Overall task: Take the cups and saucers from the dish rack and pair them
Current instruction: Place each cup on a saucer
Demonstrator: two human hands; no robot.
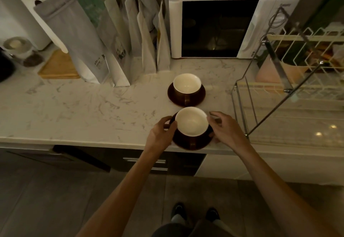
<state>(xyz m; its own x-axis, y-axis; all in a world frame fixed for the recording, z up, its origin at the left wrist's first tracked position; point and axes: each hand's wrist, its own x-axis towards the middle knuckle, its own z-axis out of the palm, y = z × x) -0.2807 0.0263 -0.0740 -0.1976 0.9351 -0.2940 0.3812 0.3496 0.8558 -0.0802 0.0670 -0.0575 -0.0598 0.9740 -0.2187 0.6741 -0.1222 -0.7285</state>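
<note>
Near the front edge of the marble counter (83, 106), a brown cup with a cream inside (191, 122) sits on its dark saucer (192, 141), handle turned toward the person. Both hands flank it: the left hand (161, 134) has its fingers curled against the saucer's left rim and the cup's side, while the right hand (223, 127) rests at the right rim with fingers loosely spread — whether they actually pinch the saucer I cannot tell. Holding from both sides looks meant to steady or square up the pair so close to the edge.

Just behind it stands a second cup (187, 84) on its own saucer (186, 95), handle also facing front — a finished pair. To the right, the wire dish rack (279, 87) shows no cups or saucers that I can make out, so the pairing seems nearly done.
</note>
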